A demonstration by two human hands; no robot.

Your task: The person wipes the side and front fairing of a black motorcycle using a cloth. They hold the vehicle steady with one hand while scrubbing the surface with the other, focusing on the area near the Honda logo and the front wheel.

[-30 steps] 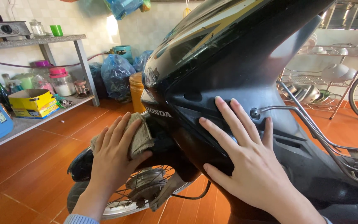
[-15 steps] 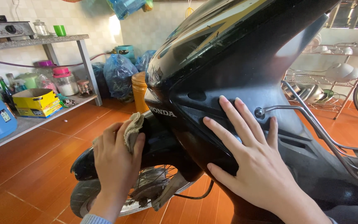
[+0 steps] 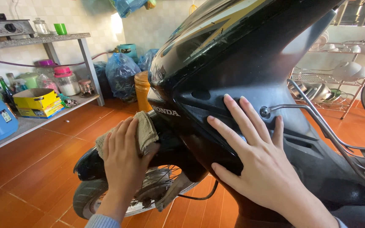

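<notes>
The work in hand is the wiping of a black scooter (image 3: 241, 63) that stands on the orange tile floor (image 3: 34, 169). The left hand (image 3: 123, 156) has its grip closed on a beige cloth (image 3: 145, 131) and presses it against the dark part just behind the front fender (image 3: 89, 164), at about 8 o'clock from the front panel. The right hand (image 3: 258, 164) holds nothing; its grip is wide, the fingers (image 3: 237, 114) spread flat on the panel, and I judge that it steadies the scooter. The wheel (image 3: 106, 198) is below the left hand. The next move, I think, needs the cloth kept flat while it slides over the curved plastic, with the right hand firm against the panel.
</notes>
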